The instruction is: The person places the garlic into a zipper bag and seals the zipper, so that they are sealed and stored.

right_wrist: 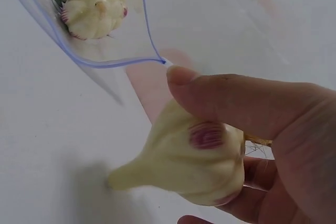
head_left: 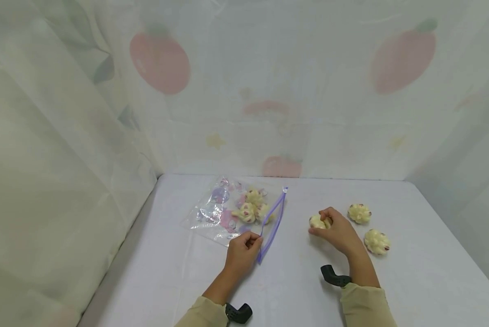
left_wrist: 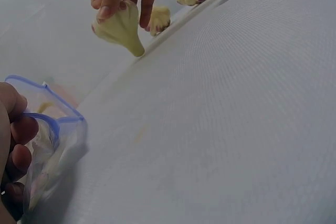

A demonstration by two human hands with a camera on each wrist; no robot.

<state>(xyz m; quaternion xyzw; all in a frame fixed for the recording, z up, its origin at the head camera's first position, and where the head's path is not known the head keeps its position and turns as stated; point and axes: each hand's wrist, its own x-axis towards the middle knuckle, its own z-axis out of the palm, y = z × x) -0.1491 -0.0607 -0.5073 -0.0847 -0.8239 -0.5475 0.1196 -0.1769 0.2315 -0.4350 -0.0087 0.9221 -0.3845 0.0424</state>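
A clear zip bag point(head_left: 207, 222) with a purple zip edge and coloured prints lies on the table, its mouth spread toward the right. Inside it are several garlic bulbs point(head_left: 247, 212), cream with purple marks. My left hand point(head_left: 242, 252) pinches the near lip of the bag's mouth. Right of the bag, my right hand point(head_left: 336, 230) holds a garlic bulb point(right_wrist: 189, 156) between thumb and fingers, its stem pointing down in the left wrist view. The bulb is off the table and apart from the bag.
Two more garlic bulbs lie on the white table point(head_left: 301, 290) beyond and right of my right hand: one farther back point(head_left: 359, 213), one nearer point(head_left: 377, 241). Pale curtains with fruit prints point(head_left: 160, 63) hang behind the table and along both sides.
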